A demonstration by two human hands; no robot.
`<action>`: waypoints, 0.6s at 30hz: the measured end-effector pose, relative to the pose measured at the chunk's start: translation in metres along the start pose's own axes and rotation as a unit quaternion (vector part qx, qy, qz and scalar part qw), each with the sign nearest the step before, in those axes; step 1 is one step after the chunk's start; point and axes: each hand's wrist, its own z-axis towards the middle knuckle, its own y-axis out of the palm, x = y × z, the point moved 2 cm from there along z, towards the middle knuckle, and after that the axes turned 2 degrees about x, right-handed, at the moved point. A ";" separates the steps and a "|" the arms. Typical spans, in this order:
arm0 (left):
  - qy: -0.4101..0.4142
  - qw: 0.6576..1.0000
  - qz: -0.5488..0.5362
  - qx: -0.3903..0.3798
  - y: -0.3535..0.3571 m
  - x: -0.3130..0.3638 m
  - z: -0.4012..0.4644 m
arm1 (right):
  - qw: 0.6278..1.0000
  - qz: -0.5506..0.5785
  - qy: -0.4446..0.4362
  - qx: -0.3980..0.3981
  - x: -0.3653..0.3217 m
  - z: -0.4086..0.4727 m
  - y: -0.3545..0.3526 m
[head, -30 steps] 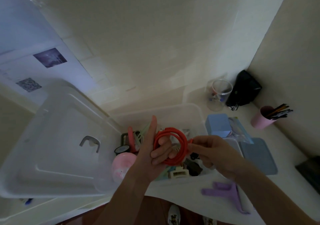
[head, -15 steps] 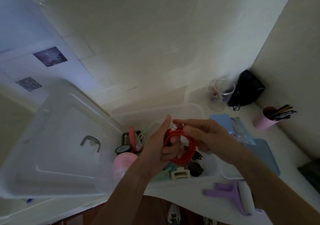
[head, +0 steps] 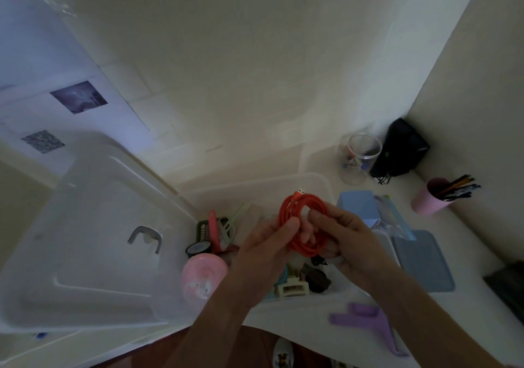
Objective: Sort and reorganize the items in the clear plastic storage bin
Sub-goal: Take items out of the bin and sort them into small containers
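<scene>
From the head camera, both hands work above the clear plastic storage bin (head: 317, 182), and between them is an orange-red cable (head: 302, 226) wound into a loose coil, held in the air over the bin's right half. The left hand (head: 266, 243) pinches the coil's left side with thumb and curled fingers; the right hand (head: 340, 234) grips the coil's right side, its fingers reaching into the loop. A small metal plug (head: 300, 191) sticks up from the coil's top, toward the bin's far wall. Judged from its look, the cable is light, soft and springy: the turns will try to spread or slip apart if held at a single strand, so the safest hold is across the whole bundle, all turns pinched together, away from the plug end. It should not be fragile, though the plug is best not bent. Inside the bin, left of the coil, lie a pink round item (head: 204, 277) and combs (head: 221, 230); below the coil lies a cream hair clip (head: 292, 288). The bin's lid (head: 85, 240) leans open to the bin's left.
</scene>
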 end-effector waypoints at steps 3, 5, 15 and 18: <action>0.013 0.997 0.012 0.075 0.006 0.000 0.002 | 0.997 -0.040 -0.017 0.061 -0.008 -0.002 -0.003; -0.001 0.997 -0.028 0.071 0.004 -0.004 0.003 | 0.970 -0.145 -0.061 0.185 -0.015 -0.003 -0.013; 0.040 0.994 0.066 0.074 0.016 -0.001 0.010 | 0.996 0.021 -0.077 -0.047 -0.042 -0.012 0.010; 0.041 0.992 0.084 0.088 0.017 0.002 0.005 | 0.992 0.015 -0.093 -0.085 -0.041 -0.017 0.012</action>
